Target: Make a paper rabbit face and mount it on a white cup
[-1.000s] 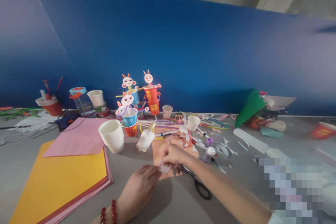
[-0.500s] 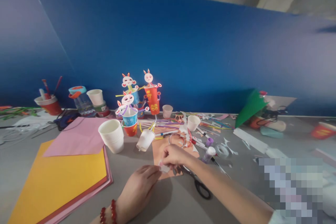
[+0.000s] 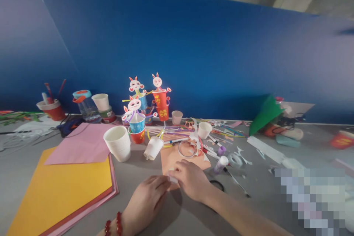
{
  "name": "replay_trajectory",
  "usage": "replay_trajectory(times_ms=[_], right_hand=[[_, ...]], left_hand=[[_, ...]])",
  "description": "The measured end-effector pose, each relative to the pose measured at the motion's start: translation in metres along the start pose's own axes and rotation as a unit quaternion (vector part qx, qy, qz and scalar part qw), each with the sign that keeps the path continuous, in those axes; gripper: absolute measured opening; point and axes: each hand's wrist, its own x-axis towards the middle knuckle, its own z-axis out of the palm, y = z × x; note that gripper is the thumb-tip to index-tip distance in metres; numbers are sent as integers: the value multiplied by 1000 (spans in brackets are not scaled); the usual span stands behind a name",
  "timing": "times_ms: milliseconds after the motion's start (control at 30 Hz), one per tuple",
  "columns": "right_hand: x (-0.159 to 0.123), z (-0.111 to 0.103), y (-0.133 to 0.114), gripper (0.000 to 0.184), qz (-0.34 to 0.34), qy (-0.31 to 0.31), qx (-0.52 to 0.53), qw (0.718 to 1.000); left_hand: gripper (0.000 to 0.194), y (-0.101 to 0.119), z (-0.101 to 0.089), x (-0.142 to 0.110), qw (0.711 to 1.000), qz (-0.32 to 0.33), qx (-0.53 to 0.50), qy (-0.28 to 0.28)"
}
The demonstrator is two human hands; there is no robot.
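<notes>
Between my two hands is a small white paper piece (image 3: 173, 179), pinched at its left edge by my left hand (image 3: 148, 197) and at its right by my right hand (image 3: 190, 180). Most of it is covered by fingers. An orange paper sheet (image 3: 170, 156) lies under and behind my right hand. Part of a black scissor handle (image 3: 218, 183) shows beyond my right wrist; the rest is hidden. A white paper cup (image 3: 153, 148) lies tipped just behind the hands, and a larger white cup (image 3: 117, 143) stands to the left.
Yellow and pink paper sheets (image 3: 66, 180) lie at the left. Paper-cup rabbit figures (image 3: 137, 123) stand at the back. A glue stick (image 3: 221, 164), clear tape roll (image 3: 235, 160) and pen (image 3: 237, 181) lie right of the orange sheet. A blue panel (image 3: 193, 44) rises behind.
My right hand has turned and shifted slightly right and down, its fingers now closed along the white paper piece. My left hand has stayed nearly still. The forearm now covers more of the scissors.
</notes>
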Motion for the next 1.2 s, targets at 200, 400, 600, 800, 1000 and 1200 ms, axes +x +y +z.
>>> replay_trajectory(times_ms=[200, 400, 600, 800, 1000, 1200], right_hand=[[-10, 12, 3, 28, -17, -4, -95, 995], [-7, 6, 4, 29, 11, -11, -72, 997], [-3, 6, 1, 27, 4, -10, -92, 996], [-1, 10, 1, 24, -20, -7, -128, 992], [-14, -1, 13, 32, 47, 172, 83, 981], [-40, -2, 6, 22, 107, 213, 259, 936]], left_hand=[[36, 1, -1, 1, 1000, 5, -3, -12], [35, 2, -2, 0, 1000, 9, 7, -3], [32, 1, -1, 0, 1000, -5, -3, 6], [36, -1, 0, -1, 1000, -7, -23, 13], [27, -2, -1, 1, 986, -78, -137, 53], [22, -4, -10, 15, 894, -232, -382, 41]])
